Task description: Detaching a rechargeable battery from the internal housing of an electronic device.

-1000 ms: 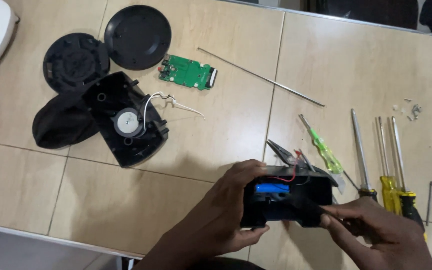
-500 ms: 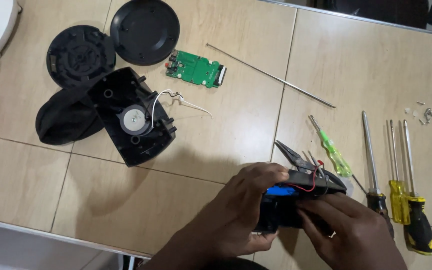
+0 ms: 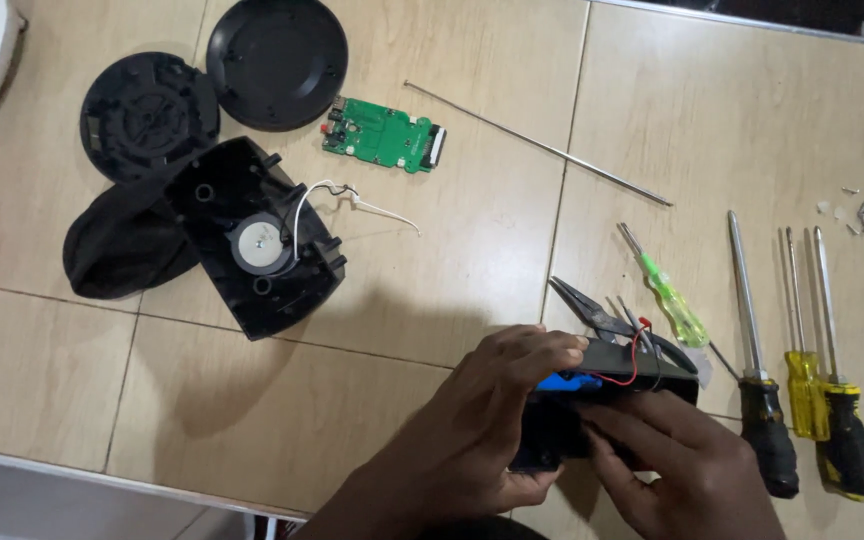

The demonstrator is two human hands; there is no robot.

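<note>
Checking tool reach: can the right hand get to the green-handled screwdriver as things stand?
Probably yes. The green-handled screwdriver lies bare on the floor just beyond the right hand, nothing over it. But that hand is now on the black housing with the left hand.

1. The left hand reaches in from the bottom edge, fingers curled and thumb underneath, closed in a grip.
2. The right hand lies just beside it, fingers extended leftward, pressing.
</note>
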